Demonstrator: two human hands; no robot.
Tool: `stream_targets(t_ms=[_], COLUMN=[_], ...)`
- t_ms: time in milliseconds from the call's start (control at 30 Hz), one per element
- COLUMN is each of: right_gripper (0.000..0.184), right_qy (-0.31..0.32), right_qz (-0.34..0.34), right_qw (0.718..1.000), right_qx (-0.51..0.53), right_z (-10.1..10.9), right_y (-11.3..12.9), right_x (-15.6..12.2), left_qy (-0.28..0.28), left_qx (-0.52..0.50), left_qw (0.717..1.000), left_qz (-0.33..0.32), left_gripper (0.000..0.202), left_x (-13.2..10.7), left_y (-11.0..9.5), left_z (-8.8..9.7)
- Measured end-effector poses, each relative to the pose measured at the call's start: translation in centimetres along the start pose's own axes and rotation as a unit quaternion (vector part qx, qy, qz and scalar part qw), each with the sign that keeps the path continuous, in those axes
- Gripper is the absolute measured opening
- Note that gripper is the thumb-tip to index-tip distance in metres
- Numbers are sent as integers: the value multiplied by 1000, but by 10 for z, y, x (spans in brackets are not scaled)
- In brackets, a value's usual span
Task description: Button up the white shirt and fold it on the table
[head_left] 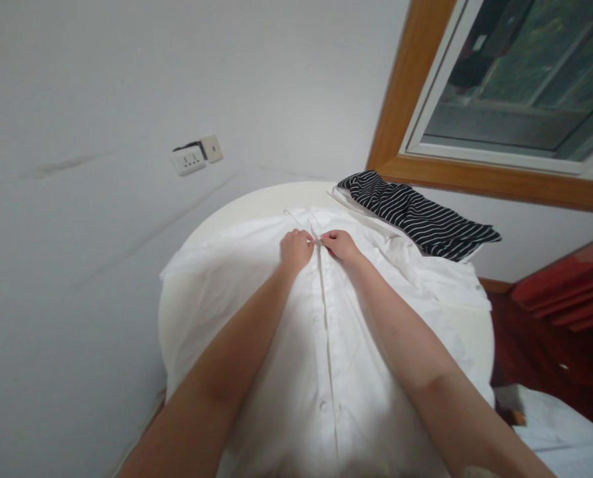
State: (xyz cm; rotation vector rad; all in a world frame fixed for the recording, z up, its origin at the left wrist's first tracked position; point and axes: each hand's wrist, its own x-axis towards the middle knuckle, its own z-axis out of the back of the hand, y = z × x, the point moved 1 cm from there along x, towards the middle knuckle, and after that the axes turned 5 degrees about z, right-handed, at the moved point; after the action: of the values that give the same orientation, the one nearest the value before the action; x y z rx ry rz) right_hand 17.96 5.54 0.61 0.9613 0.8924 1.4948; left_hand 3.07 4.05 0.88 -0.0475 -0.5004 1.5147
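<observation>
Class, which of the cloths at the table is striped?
The black-and-white cloth below the wooden window frame; the shirt that the left hand and right hand pinch is plain white.

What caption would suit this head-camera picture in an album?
Left hand and right hand pinch the front opening of a white shirt spread on a round table, striped cloth nearby.

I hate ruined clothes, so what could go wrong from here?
The lower buttons of the white shirt look undone, so one might enter the wrong hole. The left hand and right hand pinch its front; tugging might crease it. The striped cloth reaches past the table and could slip.
</observation>
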Motion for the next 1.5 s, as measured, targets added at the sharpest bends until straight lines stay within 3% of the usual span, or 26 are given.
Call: stream_targets(t_ms=[200, 500, 867, 1200, 1400, 1500], right_gripper=[21, 20, 13, 8, 12, 11], right_qy=[-17, -38, -20, 9, 53, 38], right_qz=[-4, 21, -12, -41, -69, -62], right_qw=[999, 999, 997, 993, 977, 979], right_qx=[49, 2, 74, 107, 194, 189], right_z=[-2, -10, -11, -8, -5, -7], right_y=[5, 1, 1, 7, 17, 17], right_x=[1, 0, 0, 0, -4, -5], left_qy=[1, 8, 60, 67, 88, 93], left_qx=[9, 8, -167, -182, -182, -175], left_qw=[1000, 1000, 980, 977, 977, 978], left_qz=[1, 11, 93, 85, 68, 61], left_gripper=[21, 26, 22, 19, 18, 19], left_x=[-1, 1, 12, 12, 12, 13], left_y=[-2, -1, 14, 17, 17, 18], left_z=[2, 4, 3, 4, 3, 1])
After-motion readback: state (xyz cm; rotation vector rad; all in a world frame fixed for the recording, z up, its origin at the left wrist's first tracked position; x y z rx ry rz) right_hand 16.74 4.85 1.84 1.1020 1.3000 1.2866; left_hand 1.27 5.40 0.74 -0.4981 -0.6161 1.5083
